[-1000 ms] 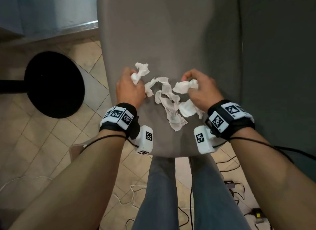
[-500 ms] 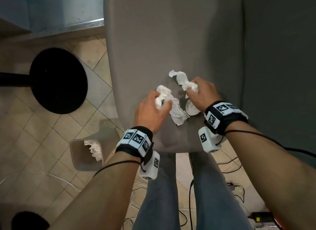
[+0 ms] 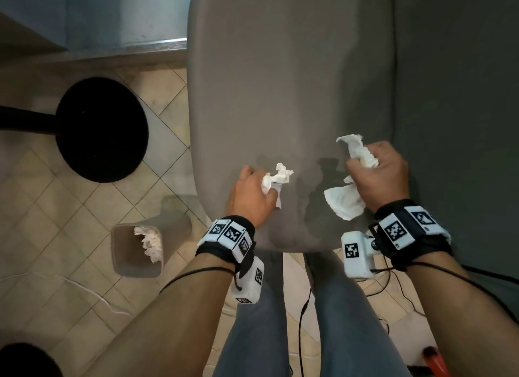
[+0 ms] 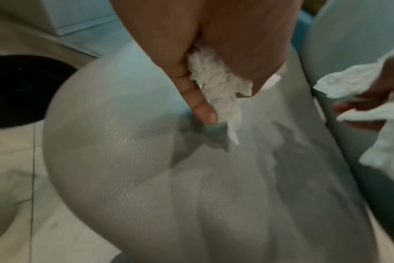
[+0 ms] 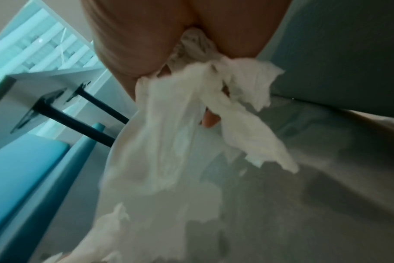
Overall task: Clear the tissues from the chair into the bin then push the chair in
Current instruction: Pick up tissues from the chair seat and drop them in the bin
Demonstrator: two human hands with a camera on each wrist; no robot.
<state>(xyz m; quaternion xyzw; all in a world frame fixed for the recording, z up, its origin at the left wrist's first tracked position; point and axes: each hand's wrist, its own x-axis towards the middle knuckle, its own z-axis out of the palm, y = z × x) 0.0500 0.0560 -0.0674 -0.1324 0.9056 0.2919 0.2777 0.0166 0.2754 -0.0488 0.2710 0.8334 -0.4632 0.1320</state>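
Observation:
A grey padded chair seat (image 3: pixel 266 101) fills the middle of the head view, and no loose tissue shows on it. My left hand (image 3: pixel 252 194) grips a crumpled white tissue (image 3: pixel 276 177) just above the seat's front left part; the same wad (image 4: pixel 216 85) hangs from its fist in the left wrist view. My right hand (image 3: pixel 376 171) grips a bigger bunch of tissues (image 3: pixel 345 202) over the seat's right side, with loose ends (image 5: pixel 191 124) hanging down. A small grey bin (image 3: pixel 123 253) stands on the floor left of the chair, with white tissues (image 3: pixel 150 242) inside.
A black round stool base (image 3: pixel 101 129) lies on the tiled floor at the left. A dark green upholstered panel (image 3: pixel 455 96) rises right of the seat. Cables (image 3: pixel 306 315) trail on the floor by my legs (image 3: pixel 261 334). A white table with black legs (image 5: pixel 79 113) stands beyond.
Both hands gathered the scattered tissues off the seat into their fists and lifted them. The hands have drawn apart, and the bin has come into view at the lower left.

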